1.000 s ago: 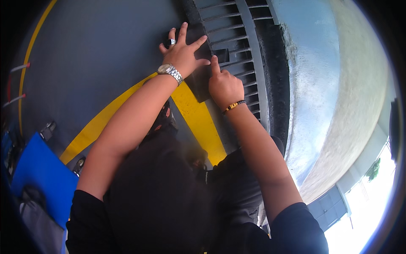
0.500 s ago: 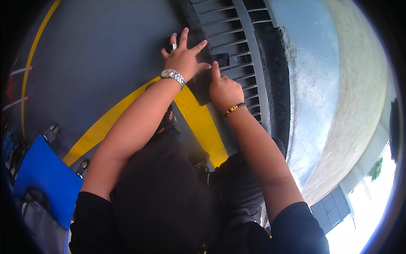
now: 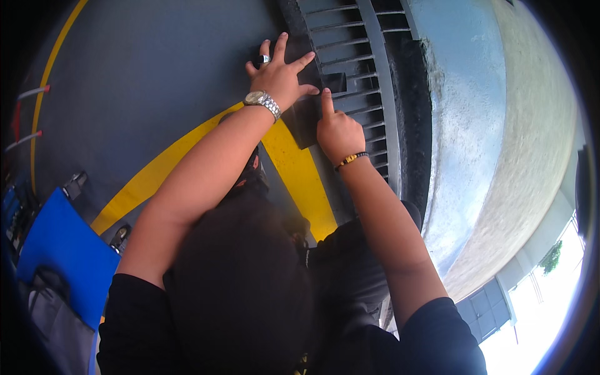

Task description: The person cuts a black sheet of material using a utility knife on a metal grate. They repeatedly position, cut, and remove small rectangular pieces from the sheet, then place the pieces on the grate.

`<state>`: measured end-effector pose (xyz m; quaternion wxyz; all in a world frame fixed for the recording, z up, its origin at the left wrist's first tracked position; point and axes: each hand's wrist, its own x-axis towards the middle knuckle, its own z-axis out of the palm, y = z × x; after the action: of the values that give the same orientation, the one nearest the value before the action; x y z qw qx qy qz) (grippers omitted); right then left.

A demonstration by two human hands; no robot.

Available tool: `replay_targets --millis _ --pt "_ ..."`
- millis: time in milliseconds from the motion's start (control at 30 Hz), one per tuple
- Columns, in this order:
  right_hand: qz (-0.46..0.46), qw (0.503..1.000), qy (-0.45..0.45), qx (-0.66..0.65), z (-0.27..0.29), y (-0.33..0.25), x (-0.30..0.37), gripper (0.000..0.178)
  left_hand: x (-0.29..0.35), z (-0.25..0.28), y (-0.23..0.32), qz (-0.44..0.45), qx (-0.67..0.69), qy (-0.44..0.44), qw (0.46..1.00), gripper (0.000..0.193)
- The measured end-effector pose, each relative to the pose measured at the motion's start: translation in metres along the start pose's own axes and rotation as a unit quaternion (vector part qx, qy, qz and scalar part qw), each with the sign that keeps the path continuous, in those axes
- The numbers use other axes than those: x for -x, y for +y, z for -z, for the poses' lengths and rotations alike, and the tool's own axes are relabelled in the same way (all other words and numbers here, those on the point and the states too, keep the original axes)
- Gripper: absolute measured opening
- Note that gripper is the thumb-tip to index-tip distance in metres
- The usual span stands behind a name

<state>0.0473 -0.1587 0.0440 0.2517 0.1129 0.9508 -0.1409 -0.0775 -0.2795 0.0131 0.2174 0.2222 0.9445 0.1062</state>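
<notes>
While the left hand (image 3: 280, 78) lies flat with its fingers fanned wide, it presses down on a dark rectangular panel (image 3: 306, 122) that sits at the edge of the slatted metal grate (image 3: 356, 56). A silver metal watch (image 3: 262, 101) wraps that wrist and a dark ring shows on one finger. Just beside it, the right hand (image 3: 337, 128) is curled into a loose fist with only the index finger out straight, its tip touching the grate's bars right by a small dark block (image 3: 334, 81) wedged among the slats. A beaded bracelet (image 3: 351, 159) in black and yellow circles that wrist.

As for progress, the panel looks to be laid against the grate but not yet let go: both hands are on the work, so I'd judge the seating or lining-up is unfinished. Whether anything is fastened, I cannot tell.

Moving outward: the grate is dark painted metal, ribbed with parallel bars between long rails. Under it runs a smooth grey floor (image 3: 144, 81) crossed by a broad yellow painted stripe (image 3: 300, 181). To the right, a rough, weathered concrete surface (image 3: 500, 125) curves off. Far left, a flat blue board (image 3: 59, 250) lies near some gear.
</notes>
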Motion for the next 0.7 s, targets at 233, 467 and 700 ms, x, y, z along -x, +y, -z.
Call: replay_targets --millis 233,467,700 --pt "-0.007 1.000 0.011 -0.015 -0.008 0.004 0.006 0.062 0.001 0.000 0.000 -0.001 -0.002 0.008 1.000 0.071" --pt "-0.022 0.999 -0.004 -0.029 -0.017 0.008 0.024 0.064 0.000 -0.005 -0.003 -0.004 -0.011 0.019 1.000 0.071" --pt "-0.030 0.999 -0.010 -0.024 -0.009 0.008 0.033 0.066 0.000 -0.007 -0.003 -0.005 -0.032 0.019 0.999 0.074"
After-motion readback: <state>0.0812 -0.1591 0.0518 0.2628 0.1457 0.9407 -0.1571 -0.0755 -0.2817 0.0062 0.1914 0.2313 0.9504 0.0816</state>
